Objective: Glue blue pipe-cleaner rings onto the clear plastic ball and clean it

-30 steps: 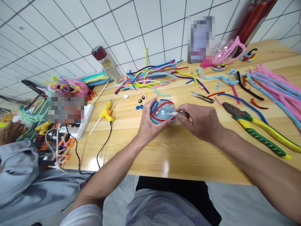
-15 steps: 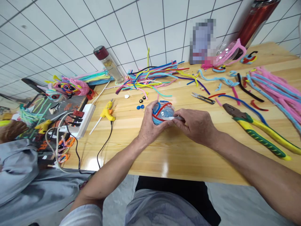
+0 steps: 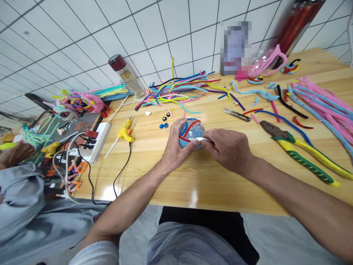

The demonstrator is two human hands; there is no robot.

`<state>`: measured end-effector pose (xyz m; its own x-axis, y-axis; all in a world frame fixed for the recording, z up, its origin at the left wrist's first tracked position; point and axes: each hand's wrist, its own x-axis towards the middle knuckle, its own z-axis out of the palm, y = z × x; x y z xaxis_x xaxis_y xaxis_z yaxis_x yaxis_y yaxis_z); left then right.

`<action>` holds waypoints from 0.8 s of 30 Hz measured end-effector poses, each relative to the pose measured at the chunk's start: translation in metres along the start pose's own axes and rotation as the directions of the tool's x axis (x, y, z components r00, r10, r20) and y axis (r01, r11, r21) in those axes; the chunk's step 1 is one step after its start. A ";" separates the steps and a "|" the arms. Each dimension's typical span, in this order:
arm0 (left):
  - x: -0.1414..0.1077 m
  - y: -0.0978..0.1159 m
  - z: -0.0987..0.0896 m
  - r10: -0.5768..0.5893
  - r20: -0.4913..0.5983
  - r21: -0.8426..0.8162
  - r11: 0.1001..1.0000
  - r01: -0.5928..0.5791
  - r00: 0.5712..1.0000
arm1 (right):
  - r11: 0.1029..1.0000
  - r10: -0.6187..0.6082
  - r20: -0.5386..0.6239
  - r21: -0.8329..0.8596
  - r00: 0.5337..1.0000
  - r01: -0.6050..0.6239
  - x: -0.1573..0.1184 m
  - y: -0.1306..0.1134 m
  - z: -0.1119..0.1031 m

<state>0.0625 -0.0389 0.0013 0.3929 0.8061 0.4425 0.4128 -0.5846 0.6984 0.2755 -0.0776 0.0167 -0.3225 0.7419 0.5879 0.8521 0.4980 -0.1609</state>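
Note:
A clear ball with light blue, darker blue and red pipe cleaners around it (image 3: pixel 196 130) sits in my left hand (image 3: pixel 177 147), whose fingers and thumb wrap its left side. My right hand (image 3: pixel 228 149) pinches a thin pale flat tool (image 3: pixel 202 139). Its tip lies against the lower front of the ball, beside my left thumb. What kind of tool it is I cannot make out. Left of the ball, small blue discs (image 3: pixel 163 126) and black rings (image 3: pixel 166 117) lie on the wooden table (image 3: pixel 176 187).
A yellow glue gun (image 3: pixel 126 133) and a white power strip (image 3: pixel 99 145) with cables stand left. Pipe cleaners (image 3: pixel 179 88) lie behind. Thread snips (image 3: pixel 237 114) and large pliers (image 3: pixel 300 147) are right. A bottle (image 3: pixel 127 76) stands at the wall. A co-worker's hand (image 3: pixel 19 152) is far left.
My right hand has shifted slightly and turned a little. Less of the pale tool shows beyond its fingers. My left hand keeps its hold on the ball.

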 end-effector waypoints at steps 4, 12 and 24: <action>-0.001 0.000 0.002 -0.016 -0.011 -0.039 0.999 0.016 1.000 | 1.000 0.022 0.000 0.001 1.000 -0.022 -0.002 -0.002 0.003; -0.003 0.001 0.004 -0.067 -0.034 -0.071 0.995 0.064 0.997 | 0.999 0.011 -0.064 -0.052 0.998 -0.014 -0.005 -0.007 0.008; -0.003 0.005 0.007 -0.061 -0.084 -0.066 0.996 0.055 0.995 | 0.997 0.023 -0.118 -0.066 0.993 -0.031 -0.003 -0.012 0.007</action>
<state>0.0691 -0.0447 -0.0010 0.2966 0.8449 0.4451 0.3788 -0.5320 0.7573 0.2634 -0.0821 0.0114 -0.2515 0.6951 0.6734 0.8873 0.4435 -0.1263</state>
